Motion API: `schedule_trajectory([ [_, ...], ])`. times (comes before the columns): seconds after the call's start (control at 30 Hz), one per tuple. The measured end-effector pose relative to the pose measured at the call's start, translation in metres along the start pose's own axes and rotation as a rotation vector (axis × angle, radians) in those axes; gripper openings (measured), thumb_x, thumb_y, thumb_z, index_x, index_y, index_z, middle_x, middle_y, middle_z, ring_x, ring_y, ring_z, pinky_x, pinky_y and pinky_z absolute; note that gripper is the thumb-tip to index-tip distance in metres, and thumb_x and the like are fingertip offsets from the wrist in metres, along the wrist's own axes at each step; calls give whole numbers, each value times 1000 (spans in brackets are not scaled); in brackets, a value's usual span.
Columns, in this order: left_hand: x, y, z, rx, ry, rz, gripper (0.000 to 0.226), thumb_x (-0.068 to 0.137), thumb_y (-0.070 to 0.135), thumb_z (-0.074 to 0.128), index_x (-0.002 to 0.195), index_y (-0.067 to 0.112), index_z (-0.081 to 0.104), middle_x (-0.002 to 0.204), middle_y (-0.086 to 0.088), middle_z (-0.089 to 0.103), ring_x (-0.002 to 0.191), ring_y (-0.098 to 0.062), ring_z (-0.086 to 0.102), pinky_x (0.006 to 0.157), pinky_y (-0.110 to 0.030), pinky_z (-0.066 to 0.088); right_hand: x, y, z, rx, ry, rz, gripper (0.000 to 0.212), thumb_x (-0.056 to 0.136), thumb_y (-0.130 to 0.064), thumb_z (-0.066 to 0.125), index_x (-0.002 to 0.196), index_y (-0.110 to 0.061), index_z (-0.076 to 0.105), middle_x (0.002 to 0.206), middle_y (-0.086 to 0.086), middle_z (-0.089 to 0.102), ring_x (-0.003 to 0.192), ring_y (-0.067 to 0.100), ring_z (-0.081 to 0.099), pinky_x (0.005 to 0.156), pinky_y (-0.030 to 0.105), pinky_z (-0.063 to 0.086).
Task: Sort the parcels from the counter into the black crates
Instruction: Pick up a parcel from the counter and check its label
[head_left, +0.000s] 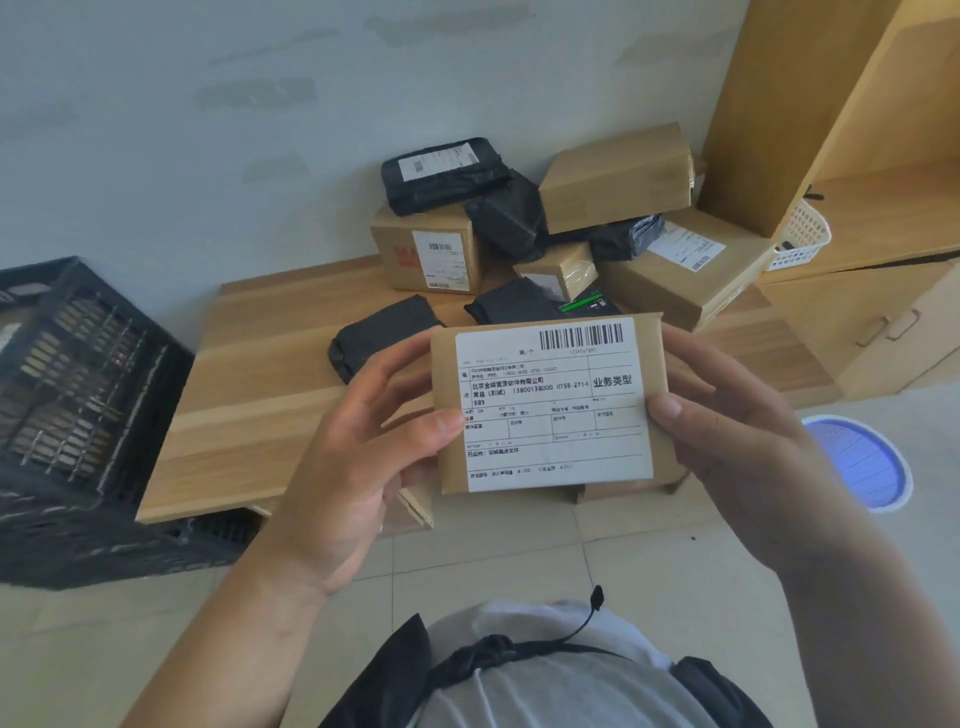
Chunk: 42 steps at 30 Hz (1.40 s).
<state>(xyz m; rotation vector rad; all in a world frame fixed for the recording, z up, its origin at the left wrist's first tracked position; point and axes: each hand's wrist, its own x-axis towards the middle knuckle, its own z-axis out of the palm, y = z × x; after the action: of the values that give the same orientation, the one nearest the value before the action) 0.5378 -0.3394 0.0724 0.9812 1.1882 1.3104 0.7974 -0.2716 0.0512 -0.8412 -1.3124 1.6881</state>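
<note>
I hold a flat brown cardboard parcel (550, 405) with a large white shipping label facing me, in front of the low wooden counter (244, 415). My left hand (363, 447) grips its left edge, thumb on the label. My right hand (737, 447) grips its right edge, thumb on the label's side. A black crate (78, 405) stands at the left of the counter. More parcels are piled at the counter's back: brown boxes (426, 249) and black plastic bags (441, 171).
A wooden cabinet (857, 208) with a white basket (802, 234) stands at the right. A blue round object (862, 462) lies on the tiled floor to the right. A black bag parcel (379, 332) lies on the counter behind my left hand.
</note>
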Motion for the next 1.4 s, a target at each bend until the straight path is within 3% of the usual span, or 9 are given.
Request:
schedule_trajectory([
  [0.23, -91, 2, -95, -68, 235, -9, 66, 68, 34, 79, 132, 37, 65, 132, -3, 70, 116, -26, 70, 73, -31, 61, 3, 13, 115, -90, -193, 140, 50, 84, -23, 76, 131, -39, 68, 128, 1, 73, 119, 23, 69, 90, 34, 55],
  [0.33, -142, -9, -138, -67, 368, -44, 73, 67, 37, 80, 137, 33, 61, 133, -4, 70, 118, -27, 69, 79, -41, 62, 2, 31, 173, -139, -308, 237, 51, 83, -30, 68, 132, -42, 66, 129, -3, 73, 118, 21, 70, 97, 45, 51],
  [0.4, -178, -17, -166, -104, 471, -72, 75, 66, 38, 81, 138, 33, 60, 132, -4, 70, 116, -28, 71, 83, -46, 62, 2, 50, 214, -154, -380, 297, 53, 80, -35, 69, 132, -43, 65, 128, -3, 73, 115, 21, 71, 91, 41, 52],
  [0.57, -266, -36, -223, -220, 755, -85, 56, 67, 34, 81, 121, 43, 70, 126, 1, 73, 109, -22, 74, 74, -34, 62, -8, 96, 321, -219, -564, 411, 79, 56, -60, 91, 130, -46, 66, 128, -1, 73, 119, 25, 70, 107, 58, 47],
  [0.73, -339, -48, -265, -285, 967, -51, 50, 71, 26, 76, 118, 43, 72, 124, 2, 74, 114, -20, 71, 71, -31, 60, -21, 126, 413, -296, -733, 460, 45, 79, -36, 67, 121, -54, 69, 122, -3, 76, 115, 21, 71, 105, 53, 50],
  [0.83, -362, -51, -289, -323, 1029, -46, 62, 62, 36, 82, 122, 42, 71, 126, 0, 73, 115, -21, 70, 75, -34, 61, -20, 136, 454, -305, -784, 485, 40, 77, -34, 68, 107, -59, 72, 118, -5, 77, 110, 19, 73, 96, 46, 54],
  [1.0, -365, -55, -337, -362, 1088, -52, 64, 56, 40, 84, 119, 45, 72, 126, 3, 73, 113, -20, 71, 77, -36, 61, 9, 166, 504, -327, -835, 539, 55, 79, -27, 69, 132, -41, 63, 120, -2, 76, 111, 20, 73, 92, 42, 53],
  [1.23, -344, -38, -452, -359, 1199, -85, 66, 48, 38, 85, 113, 46, 74, 122, 5, 75, 104, -16, 74, 69, -30, 61, 82, 207, 616, -332, -940, 625, 51, 82, -28, 69, 131, -41, 63, 118, -1, 77, 109, 20, 73, 92, 39, 54],
  [1.4, -331, 6, -550, -252, 1231, -94, 73, 54, 41, 85, 125, 44, 69, 128, 9, 72, 110, -19, 73, 83, -41, 61, 142, 226, 710, -288, -998, 645, 53, 83, -23, 69, 134, -36, 62, 119, 4, 77, 110, 25, 73, 88, 37, 54],
])
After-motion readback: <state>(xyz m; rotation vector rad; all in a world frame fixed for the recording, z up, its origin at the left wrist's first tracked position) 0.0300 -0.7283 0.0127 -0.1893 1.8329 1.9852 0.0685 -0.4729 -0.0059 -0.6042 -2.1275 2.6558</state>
